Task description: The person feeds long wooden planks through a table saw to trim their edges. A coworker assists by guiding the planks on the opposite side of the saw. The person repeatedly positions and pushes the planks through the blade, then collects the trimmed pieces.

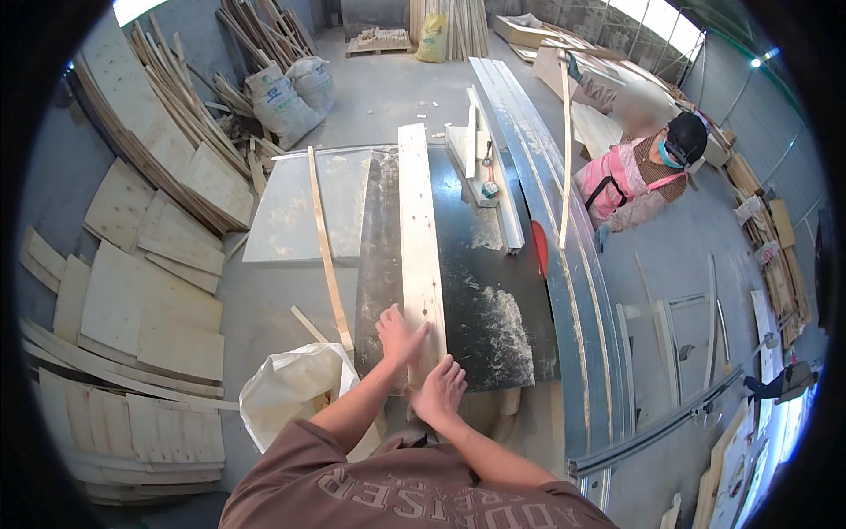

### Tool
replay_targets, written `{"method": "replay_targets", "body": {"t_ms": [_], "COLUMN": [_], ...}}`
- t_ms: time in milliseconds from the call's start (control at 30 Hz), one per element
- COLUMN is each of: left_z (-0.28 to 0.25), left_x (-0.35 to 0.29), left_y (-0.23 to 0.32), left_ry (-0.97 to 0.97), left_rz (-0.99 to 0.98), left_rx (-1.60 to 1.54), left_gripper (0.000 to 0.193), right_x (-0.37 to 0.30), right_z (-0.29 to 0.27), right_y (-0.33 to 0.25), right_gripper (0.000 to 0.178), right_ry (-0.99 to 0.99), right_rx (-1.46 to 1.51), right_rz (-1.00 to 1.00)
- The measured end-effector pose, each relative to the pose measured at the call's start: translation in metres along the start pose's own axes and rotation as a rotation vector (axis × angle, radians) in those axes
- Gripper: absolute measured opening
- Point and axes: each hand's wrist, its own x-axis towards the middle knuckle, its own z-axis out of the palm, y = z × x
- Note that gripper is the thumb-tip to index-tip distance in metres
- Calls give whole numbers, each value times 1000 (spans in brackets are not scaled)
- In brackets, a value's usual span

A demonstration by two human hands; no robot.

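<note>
A long pale wooden board (418,229) lies lengthwise on a dark machine table (476,309), its near end toward me. My left hand (401,335) grips the board's left edge near that end, thumb over the top face. Closer to me, my right hand (438,388) is closed around the near right corner, its fingers at the right edge. Sawdust (507,326) is scattered on the table right of the board. Part of the near end is hidden behind my hands.
A metal fence (504,198) and a brush (489,181) sit right of the board, near a red guard (539,249). Beyond runs a long metal sliding rail (582,291). A co-worker (630,181) in pink stands right, holding a thin strip (566,150). A white sack (295,392) stands left.
</note>
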Motion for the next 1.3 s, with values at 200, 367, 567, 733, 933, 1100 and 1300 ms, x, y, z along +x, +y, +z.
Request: {"method": "replay_targets", "body": {"t_ms": [200, 367, 567, 733, 933, 1100, 1300], "left_z": [27, 31, 32, 36, 19, 17, 14], "left_x": [-5, 3, 13, 7, 6, 0, -4], "left_y": [-6, 5, 3, -6, -12, -25, -29], "left_ry": [-99, -63, -56, -13, -93, -155, -175], "left_rz": [-76, -41, -51, 28, -5, -77, -29], "left_rx": [-217, -213, -259, -245, -467, -558, -594], "left_gripper": [109, 106, 99, 90, 84, 101, 99], "right_x": [8, 17, 32, 26, 37, 38, 35], "right_z": [24, 12, 19, 12, 4, 2, 25], "right_y": [12, 4, 12, -3, 3, 8, 5], "right_gripper": [109, 107, 104, 120, 104, 110, 117], "right_ry": [54, -49, -5, -181, -213, -195, -149], "right_rx": [-69, -11, -17, 0, 117, 110, -41], "right_rz": [-49, -45, -108, 39, 107, 45, 15]}}
